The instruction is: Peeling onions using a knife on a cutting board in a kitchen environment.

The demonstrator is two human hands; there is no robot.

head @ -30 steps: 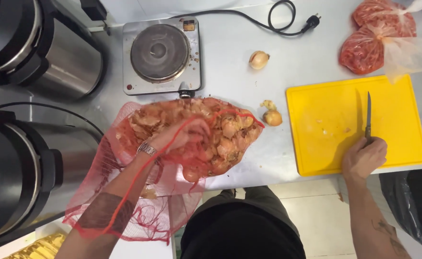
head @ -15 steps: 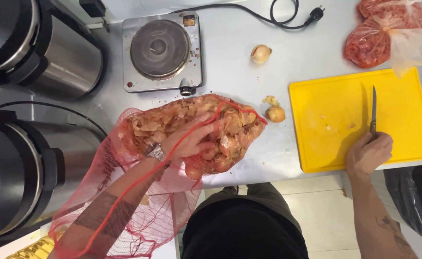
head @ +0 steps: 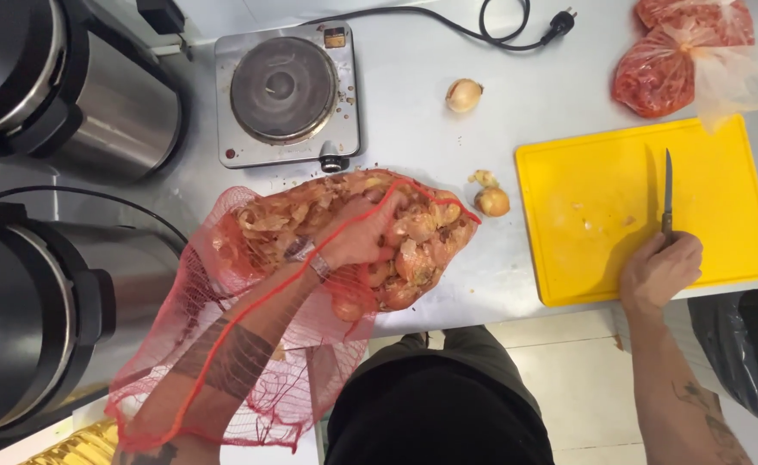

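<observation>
We take the yellow cutting board (head: 723, 215) as our landmark on the steel worktop (head: 413, 103). Well to the left of the board lies a red mesh sack (head: 250, 344) full of onions (head: 413, 250) and loose skins, its open end trailing off the near edge of the worktop. Our left hand (head: 357, 237) is reached deep inside the sack, the mesh sleeved up our forearm, fingers curled among the onions; we cannot tell whether they are clamped on one. Our right hand (head: 658, 271) rests at the near edge of the board, fingers closed around the handle of a knife (head: 667, 185) whose blade lies flat on the board, pointing away from us.

Just beside the board's left edge sits a peeled onion (head: 491, 201) with a scrap of skin next to it. Farther off, beyond the board's far left corner, lies a whole onion (head: 464, 95). Beyond the board's far right corner are clear bags of red meat (head: 654, 77), one touching the board's far edge. Well left of the board, past the sack, stands a single electric hotplate (head: 286, 90), its black cable (head: 482, 26) running along the back. Farthest left are two large steel urns (head: 60, 86).
</observation>
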